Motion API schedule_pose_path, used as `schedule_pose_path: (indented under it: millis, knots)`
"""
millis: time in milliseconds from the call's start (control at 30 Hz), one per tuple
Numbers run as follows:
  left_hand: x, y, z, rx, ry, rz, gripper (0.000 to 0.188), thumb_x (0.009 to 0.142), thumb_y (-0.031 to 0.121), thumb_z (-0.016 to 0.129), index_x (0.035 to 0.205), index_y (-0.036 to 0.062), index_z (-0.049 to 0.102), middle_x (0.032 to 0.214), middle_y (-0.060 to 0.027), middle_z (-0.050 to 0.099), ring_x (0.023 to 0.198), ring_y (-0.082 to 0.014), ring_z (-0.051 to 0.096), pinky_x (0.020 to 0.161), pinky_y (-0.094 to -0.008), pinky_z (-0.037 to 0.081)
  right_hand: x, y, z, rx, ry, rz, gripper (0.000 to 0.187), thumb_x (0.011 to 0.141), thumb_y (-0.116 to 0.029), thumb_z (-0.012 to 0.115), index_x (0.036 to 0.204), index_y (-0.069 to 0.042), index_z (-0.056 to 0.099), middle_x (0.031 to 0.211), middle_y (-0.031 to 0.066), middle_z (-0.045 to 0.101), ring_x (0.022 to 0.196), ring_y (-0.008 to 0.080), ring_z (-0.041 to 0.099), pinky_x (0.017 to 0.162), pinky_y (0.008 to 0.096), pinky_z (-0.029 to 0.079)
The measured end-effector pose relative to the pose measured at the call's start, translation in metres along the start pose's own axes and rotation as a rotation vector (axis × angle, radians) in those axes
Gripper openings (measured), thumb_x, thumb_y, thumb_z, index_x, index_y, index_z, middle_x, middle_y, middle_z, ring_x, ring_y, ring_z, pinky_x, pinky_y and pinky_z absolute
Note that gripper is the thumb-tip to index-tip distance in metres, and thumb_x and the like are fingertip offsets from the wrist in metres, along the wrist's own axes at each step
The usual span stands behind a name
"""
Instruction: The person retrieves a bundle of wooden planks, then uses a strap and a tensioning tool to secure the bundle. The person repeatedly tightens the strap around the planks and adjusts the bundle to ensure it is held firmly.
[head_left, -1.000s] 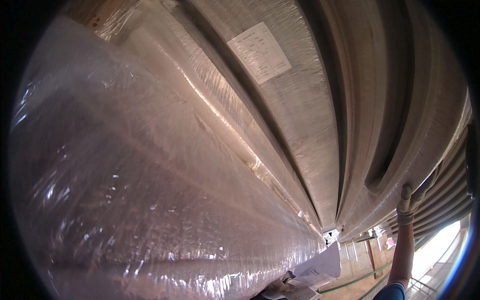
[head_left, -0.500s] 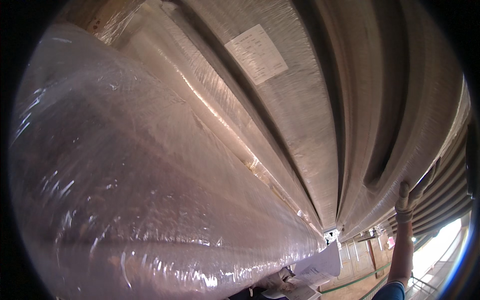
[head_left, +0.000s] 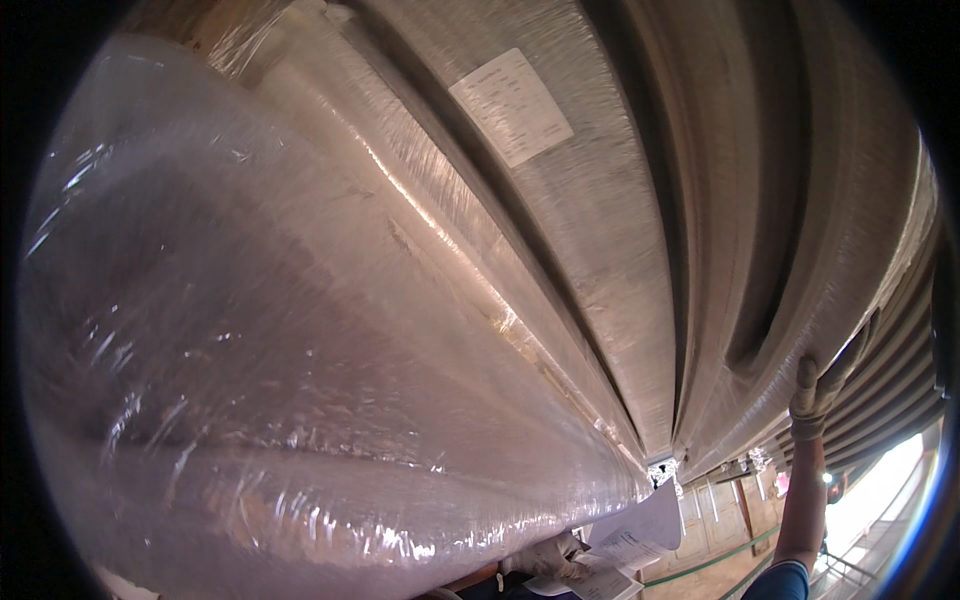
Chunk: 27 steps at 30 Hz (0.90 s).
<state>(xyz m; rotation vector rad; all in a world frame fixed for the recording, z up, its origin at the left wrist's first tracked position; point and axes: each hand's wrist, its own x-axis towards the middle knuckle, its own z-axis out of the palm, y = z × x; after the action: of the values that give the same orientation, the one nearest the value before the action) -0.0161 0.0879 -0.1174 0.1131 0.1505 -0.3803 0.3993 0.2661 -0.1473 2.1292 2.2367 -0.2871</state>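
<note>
My right hand [head_left: 822, 388], in a grey work glove, is raised at the right against the lower edge of a long plastic-wrapped bundle [head_left: 850, 230]. Its thumb and fingers are stretched apart. Low in the middle, a greyish glove shows in part, seemingly my left hand [head_left: 562, 553], closed beside printed paper sheets [head_left: 635, 530] that it appears to hold. Much of that hand is hidden below a large, shiny film-wrapped bundle [head_left: 230, 330], which fills the left side.
Between the bundles stand further long wrapped pieces [head_left: 590, 230], one bearing a white printed label [head_left: 512, 106]. A ribbed surface [head_left: 880, 390] curves along the right. Below lie a green strip [head_left: 705, 565] and a bright opening [head_left: 890, 490].
The film-wrapped bundle on the left has shifted slightly in view, and more of the greyish glove by the papers shows. My right hand stays against the bundle, a touch lower in view.
</note>
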Motion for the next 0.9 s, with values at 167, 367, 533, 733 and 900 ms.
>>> schedule_pose_path:
  millis: [167,367,533,733,900]
  knots:
    - [0.005,-0.013,0.003,-0.025,-0.025,-0.017,0.056,0.088,0.056,0.073,0.099,0.0009,0.073,0.089,-0.0021,0.069,0.083,-0.0094,0.059,0.077,-0.0284,0.048,0.0,-0.003,0.001,0.029,0.017,0.008,0.092,0.092,-0.062,0.051,0.161,-0.011,0.018,0.165,0.021,0.015,0.154,0.0385,0.011,0.124,0.056,0.012]
    - [0.007,-0.02,0.011,-0.117,0.048,0.068,0.046,0.088,0.048,0.073,0.095,0.0026,0.073,0.084,-0.0061,0.069,0.077,-0.0119,0.06,0.072,-0.032,0.049,0.003,-0.006,-0.001,-0.055,0.01,-0.041,0.095,0.091,-0.062,0.052,0.159,-0.005,0.019,0.165,0.0234,0.015,0.154,0.0403,0.01,0.123,0.0562,0.01]
    - [0.007,-0.02,0.027,0.27,0.255,-0.002,0.039,0.09,0.038,0.072,0.084,-0.0005,0.07,0.07,-0.014,0.064,0.066,-0.0113,0.055,0.064,-0.0353,0.048,0.008,-0.02,-0.005,-0.09,0.018,-0.049,0.09,0.091,-0.057,0.057,0.155,0.0,0.029,0.162,0.0258,0.023,0.153,0.043,0.014,0.123,0.0549,0.011]
    - [0.009,-0.053,0.066,0.303,0.557,0.215,0.041,0.09,0.037,0.071,0.083,-0.0033,0.068,0.065,-0.019,0.059,0.059,-0.0155,0.055,0.06,-0.0375,0.048,0.003,-0.023,0.004,-0.115,0.119,-0.014,0.089,0.087,-0.059,0.059,0.155,-0.007,0.034,0.162,0.0221,0.026,0.152,0.0428,0.016,0.122,0.0562,0.009]
    - [0.002,-0.072,0.105,0.37,0.634,0.265,0.036,0.091,0.034,0.07,0.104,0.0003,0.071,0.081,-0.0192,0.07,0.07,-0.0202,0.067,0.069,-0.0348,0.051,0.0,-0.022,0.006,-0.17,0.121,0.029,0.088,0.089,-0.062,0.058,0.158,-0.015,0.03,0.164,0.0174,0.023,0.152,0.042,0.015,0.122,0.0568,0.009]
